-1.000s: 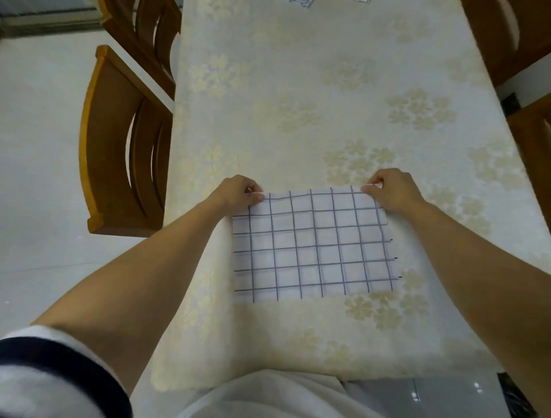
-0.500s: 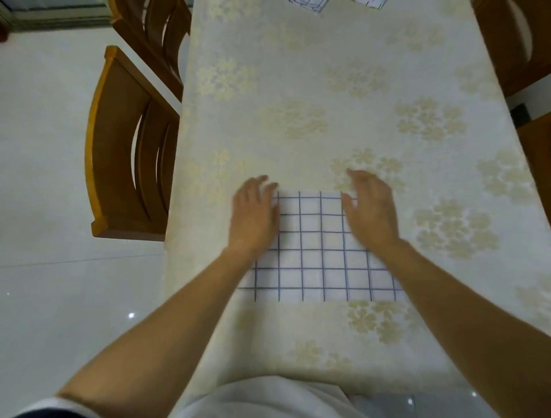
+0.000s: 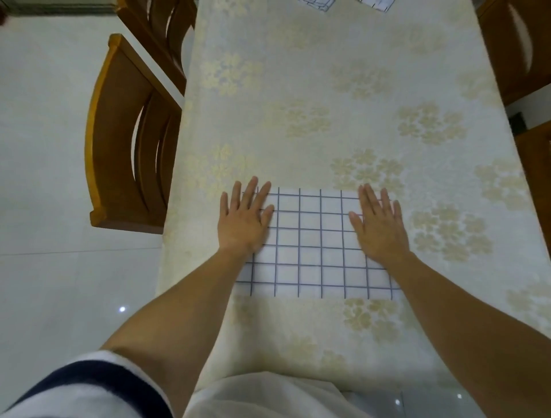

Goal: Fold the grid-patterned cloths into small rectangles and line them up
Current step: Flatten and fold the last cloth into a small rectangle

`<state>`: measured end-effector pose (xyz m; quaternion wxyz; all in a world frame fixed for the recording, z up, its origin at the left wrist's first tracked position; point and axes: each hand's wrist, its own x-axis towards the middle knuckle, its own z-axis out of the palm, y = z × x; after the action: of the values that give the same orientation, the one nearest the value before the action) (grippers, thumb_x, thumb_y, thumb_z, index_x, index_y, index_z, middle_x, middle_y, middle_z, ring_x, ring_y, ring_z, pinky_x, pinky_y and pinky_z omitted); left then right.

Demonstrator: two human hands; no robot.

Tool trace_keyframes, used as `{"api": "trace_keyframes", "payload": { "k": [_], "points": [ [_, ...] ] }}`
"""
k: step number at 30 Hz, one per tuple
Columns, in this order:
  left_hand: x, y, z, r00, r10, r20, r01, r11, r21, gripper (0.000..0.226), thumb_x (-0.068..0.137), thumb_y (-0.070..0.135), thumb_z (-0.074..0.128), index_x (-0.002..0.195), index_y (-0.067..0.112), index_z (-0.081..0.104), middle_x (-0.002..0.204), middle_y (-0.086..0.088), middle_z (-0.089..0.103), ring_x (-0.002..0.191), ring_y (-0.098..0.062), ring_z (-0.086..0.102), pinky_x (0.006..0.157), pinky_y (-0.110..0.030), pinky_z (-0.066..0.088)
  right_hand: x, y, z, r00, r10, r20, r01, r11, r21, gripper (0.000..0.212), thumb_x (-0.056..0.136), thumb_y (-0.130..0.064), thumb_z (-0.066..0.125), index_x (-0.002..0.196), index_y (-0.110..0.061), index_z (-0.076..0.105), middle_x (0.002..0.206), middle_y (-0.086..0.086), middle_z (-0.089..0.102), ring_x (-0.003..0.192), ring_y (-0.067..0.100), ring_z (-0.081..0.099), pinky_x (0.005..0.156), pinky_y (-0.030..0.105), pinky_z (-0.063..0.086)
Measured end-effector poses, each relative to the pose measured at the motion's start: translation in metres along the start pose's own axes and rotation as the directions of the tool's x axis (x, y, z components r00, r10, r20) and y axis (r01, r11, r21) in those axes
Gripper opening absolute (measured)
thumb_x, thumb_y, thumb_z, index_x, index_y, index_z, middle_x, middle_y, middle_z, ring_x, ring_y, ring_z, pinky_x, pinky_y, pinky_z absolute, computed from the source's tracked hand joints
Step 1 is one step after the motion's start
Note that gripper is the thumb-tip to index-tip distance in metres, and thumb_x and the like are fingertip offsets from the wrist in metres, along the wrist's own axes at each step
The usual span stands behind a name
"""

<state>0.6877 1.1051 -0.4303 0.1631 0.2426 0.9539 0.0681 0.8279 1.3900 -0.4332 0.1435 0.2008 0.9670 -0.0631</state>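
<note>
White cloth (image 3: 313, 241) crossed by a dark grid lies flat as a rectangle near the front edge of the surface (image 3: 328, 104), which is covered in a cream floral tablecloth. Both hands press on it palms down with fingers straight and spread, the left hand (image 3: 243, 219) on its left side and the right hand (image 3: 378, 226) on its right. Corners of more grid-patterned cloths (image 3: 374, 3) show at the far end, and wooden chairs (image 3: 128, 134) stand to the left.
</note>
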Motion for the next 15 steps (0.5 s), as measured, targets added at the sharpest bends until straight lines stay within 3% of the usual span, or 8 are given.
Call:
{"api": "trace_keyframes", "payload": {
  "k": [2,4,7,10,15],
  "points": [
    [0.001,-0.003,-0.004,1.0,0.004,0.018,-0.004,1.0,0.025,0.058,0.104,0.057,0.001,0.156,0.04,-0.017,0.166,0.008,-0.023,0.152,-0.025,-0.024,0.124,-0.051,-0.01,0.001,0.004,-0.006,0.998,0.055,0.042,-0.055,0.998,-0.004,0.069,0.098,-0.063,-0.005,0.155,-0.027,-0.019,0.164,-0.007,-0.021,0.151,0.025,-0.018,0.123,0.051,-0.002],
    [-0.006,0.012,-0.009,0.998,0.008,-0.063,-0.005,0.999,0.051,0.06,0.106,0.052,0.007,0.158,0.032,-0.016,0.166,0.0,-0.024,0.152,-0.031,-0.022,0.124,-0.052,-0.009,-0.004,-0.016,-0.016,0.998,0.058,-0.037,-0.056,0.997,0.044,0.07,0.099,-0.061,-0.004,0.157,-0.023,-0.015,0.166,0.0,-0.015,0.152,0.027,-0.014,0.124,0.05,-0.001],
    [-0.034,0.051,0.0,0.965,0.186,-0.185,-0.188,0.982,0.006,0.059,0.109,0.04,0.019,0.162,0.022,-0.002,0.168,-0.003,-0.011,0.155,-0.03,-0.01,0.125,-0.05,-0.002,-0.029,-0.075,-0.019,0.984,-0.075,-0.162,0.1,0.983,0.153,0.063,0.104,-0.047,0.008,0.159,-0.02,-0.003,0.167,0.002,-0.002,0.154,0.024,-0.005,0.125,0.045,0.003],
    [-0.065,0.07,0.032,0.967,0.238,-0.088,-0.241,0.97,-0.031,0.057,0.11,0.041,0.019,0.162,0.024,0.003,0.169,0.002,-0.006,0.156,-0.024,-0.007,0.126,-0.048,0.002,-0.058,-0.113,0.008,0.988,-0.122,-0.098,0.134,0.983,0.122,0.058,0.104,-0.041,0.004,0.158,-0.023,-0.004,0.166,-0.001,-0.006,0.154,0.022,-0.006,0.125,0.045,0.005],
    [-0.07,0.039,0.031,0.983,0.182,0.002,-0.182,0.983,0.037,0.057,0.105,0.056,0.006,0.157,0.042,-0.011,0.167,0.012,-0.013,0.153,-0.018,-0.019,0.125,-0.046,-0.005,-0.073,-0.069,0.026,0.998,-0.062,-0.029,0.062,0.998,0.003,0.062,0.103,-0.056,0.005,0.156,-0.032,-0.015,0.164,-0.01,-0.018,0.151,0.018,-0.019,0.124,0.047,-0.002]
  ]
}}
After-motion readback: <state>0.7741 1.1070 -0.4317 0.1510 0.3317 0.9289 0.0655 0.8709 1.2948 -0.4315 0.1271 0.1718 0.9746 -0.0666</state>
